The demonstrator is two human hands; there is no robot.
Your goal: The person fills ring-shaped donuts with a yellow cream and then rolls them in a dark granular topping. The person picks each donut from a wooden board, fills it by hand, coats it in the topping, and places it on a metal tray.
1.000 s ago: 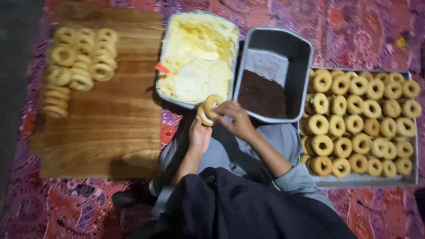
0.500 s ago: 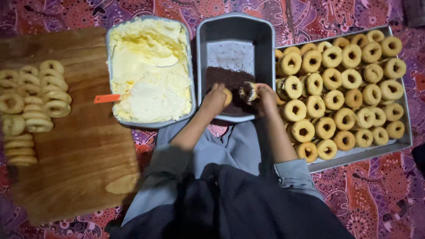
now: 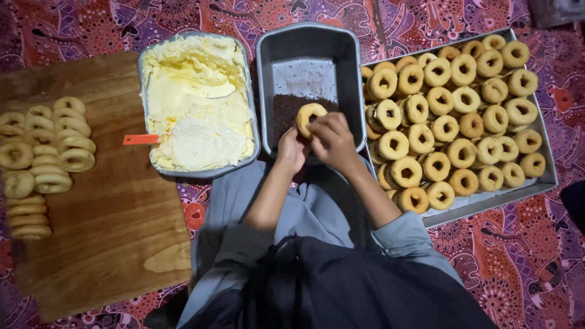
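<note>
Big tray of ring doughnuts [image 3: 463,116] sits right, cream tub [image 3: 198,103] left, dark sprinkle pan [image 3: 308,67] between. Over that pan both hands, left hand [image 3: 291,149] and right hand [image 3: 332,141], pinch one doughnut [image 3: 309,116], fingers closed on its rim. It looks light, soft, squashable; hold the edges. Its underside is hidden.

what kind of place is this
Likely a home floor set up for making doughnuts: a patterned cloth underneath, a tray of doughnuts, a tub of cream and a wooden board.
</note>
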